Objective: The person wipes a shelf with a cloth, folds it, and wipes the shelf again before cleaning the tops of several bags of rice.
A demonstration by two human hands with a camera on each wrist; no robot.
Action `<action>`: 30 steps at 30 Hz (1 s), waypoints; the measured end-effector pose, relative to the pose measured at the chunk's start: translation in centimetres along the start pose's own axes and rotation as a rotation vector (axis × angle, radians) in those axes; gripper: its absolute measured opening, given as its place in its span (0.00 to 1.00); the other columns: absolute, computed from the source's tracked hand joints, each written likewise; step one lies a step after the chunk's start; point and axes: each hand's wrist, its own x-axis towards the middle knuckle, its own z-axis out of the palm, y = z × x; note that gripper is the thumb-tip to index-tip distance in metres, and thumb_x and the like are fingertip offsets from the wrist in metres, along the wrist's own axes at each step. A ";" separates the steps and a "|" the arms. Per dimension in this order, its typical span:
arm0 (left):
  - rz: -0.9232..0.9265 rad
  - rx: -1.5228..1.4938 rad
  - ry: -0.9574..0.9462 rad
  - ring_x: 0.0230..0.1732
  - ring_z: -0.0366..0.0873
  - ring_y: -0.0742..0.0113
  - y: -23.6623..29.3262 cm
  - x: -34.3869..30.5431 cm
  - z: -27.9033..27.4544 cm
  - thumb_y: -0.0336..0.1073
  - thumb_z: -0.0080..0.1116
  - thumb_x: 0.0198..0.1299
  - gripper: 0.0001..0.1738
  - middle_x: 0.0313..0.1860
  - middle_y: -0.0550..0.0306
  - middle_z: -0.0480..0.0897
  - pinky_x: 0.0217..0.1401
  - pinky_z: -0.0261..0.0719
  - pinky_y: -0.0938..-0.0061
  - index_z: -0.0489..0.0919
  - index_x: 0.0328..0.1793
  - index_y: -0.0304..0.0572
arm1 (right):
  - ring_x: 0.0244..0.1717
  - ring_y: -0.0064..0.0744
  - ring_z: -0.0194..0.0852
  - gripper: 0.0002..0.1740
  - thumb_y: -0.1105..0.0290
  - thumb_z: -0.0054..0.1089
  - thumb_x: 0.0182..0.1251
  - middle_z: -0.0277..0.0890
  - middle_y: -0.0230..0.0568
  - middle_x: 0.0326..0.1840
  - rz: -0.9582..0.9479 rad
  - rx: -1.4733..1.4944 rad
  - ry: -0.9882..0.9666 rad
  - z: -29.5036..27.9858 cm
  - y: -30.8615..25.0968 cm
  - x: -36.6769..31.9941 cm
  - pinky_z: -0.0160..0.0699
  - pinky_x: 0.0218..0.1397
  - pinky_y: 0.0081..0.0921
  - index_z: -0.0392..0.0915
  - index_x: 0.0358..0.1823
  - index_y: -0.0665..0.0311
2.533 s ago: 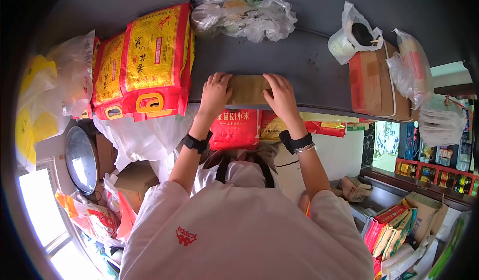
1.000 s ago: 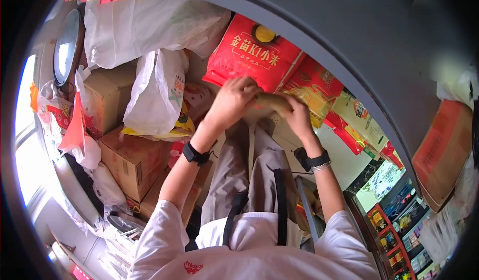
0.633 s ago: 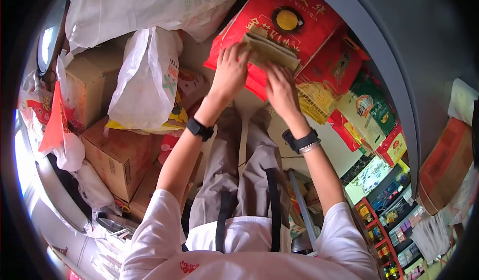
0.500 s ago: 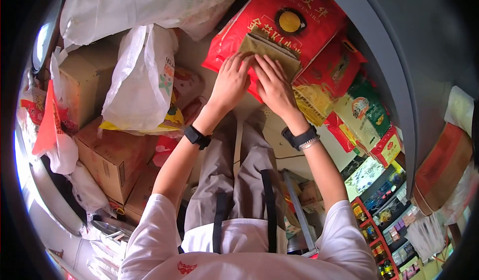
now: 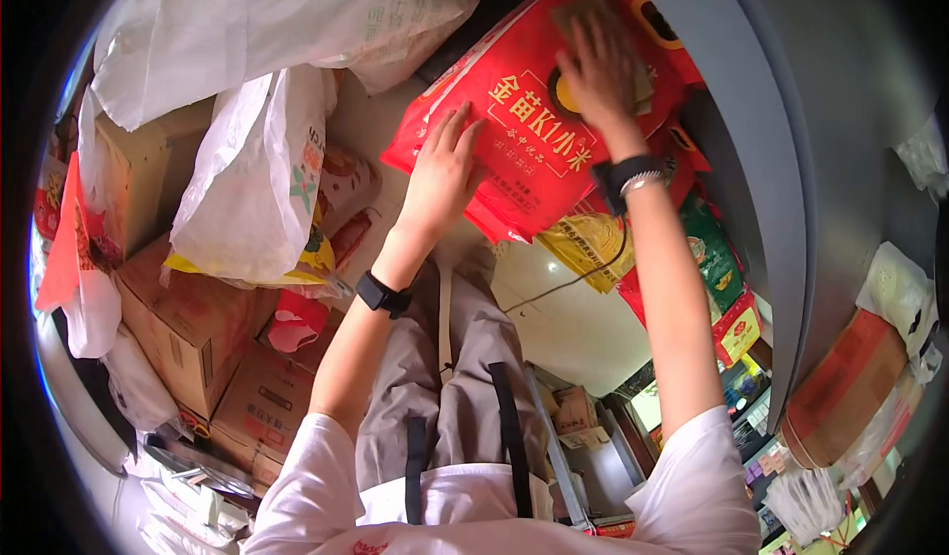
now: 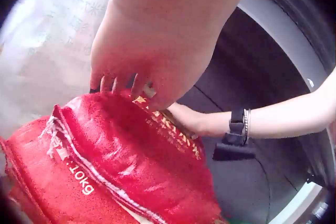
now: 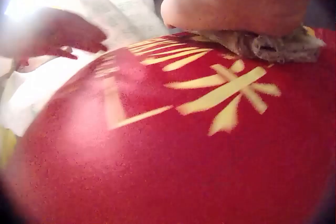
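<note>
In the head view, a plump red bag of millet with gold lettering stands at the top middle. Under my right hand lies a folded brownish cloth, pressed on the bag's upper front with the fingers extended. The right wrist view shows that cloth as a thick, frayed fold beneath the hand. My left hand is at the bag's lower left side, its fingers loosely extended over the red surface and no object in its grasp. In the left wrist view, its fingertips are right at the bag's top edge.
A grey shelf runs along the right, bearing a brown carton. Yellow and green packages stand beside the red bag. To the left are a large white sack, a white plastic bag and cardboard boxes.
Both hands were first on the cloth at the shelf, then on the red bag's front. Now the right hand has slid the cloth up the bag, while the left has moved off it, down and left.
</note>
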 end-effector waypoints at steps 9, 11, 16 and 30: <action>-0.030 0.001 0.000 0.71 0.56 0.47 0.3 -0.6 0.1 0.27 0.62 0.45 0.37 0.70 0.43 0.59 0.71 0.58 0.55 0.64 0.65 0.42 | 0.74 0.54 0.42 0.34 0.41 0.37 0.67 0.52 0.44 0.73 0.170 0.075 0.021 1.1 2.1 2.2 0.37 0.72 0.59 0.56 0.70 0.49; -0.045 0.036 -0.005 0.71 0.55 0.48 0.4 -1.0 0.4 0.27 0.62 0.45 0.37 0.71 0.44 0.58 0.71 0.57 0.53 0.64 0.66 0.42 | 0.73 0.54 0.46 0.37 0.40 0.35 0.68 0.49 0.45 0.75 -0.048 -0.340 0.079 1.8 0.6 1.2 0.45 0.72 0.54 0.54 0.71 0.52; -0.071 0.112 0.017 0.72 0.53 0.50 0.7 -1.2 1.2 0.29 0.62 0.46 0.38 0.72 0.48 0.57 0.71 0.54 0.47 0.62 0.67 0.44 | 0.74 0.53 0.42 0.35 0.46 0.46 0.66 0.47 0.40 0.75 -0.196 -0.012 -0.057 -0.8 -5.0 -6.1 0.39 0.73 0.55 0.55 0.71 0.51; -0.022 0.264 -0.030 0.73 0.52 0.54 0.3 -1.2 1.1 0.28 0.60 0.45 0.43 0.73 0.51 0.55 0.71 0.50 0.43 0.58 0.71 0.51 | 0.72 0.49 0.47 0.26 0.56 0.39 0.71 0.53 0.44 0.72 0.232 -0.025 -0.020 -2.9 7.6 -3.5 0.50 0.71 0.44 0.59 0.68 0.57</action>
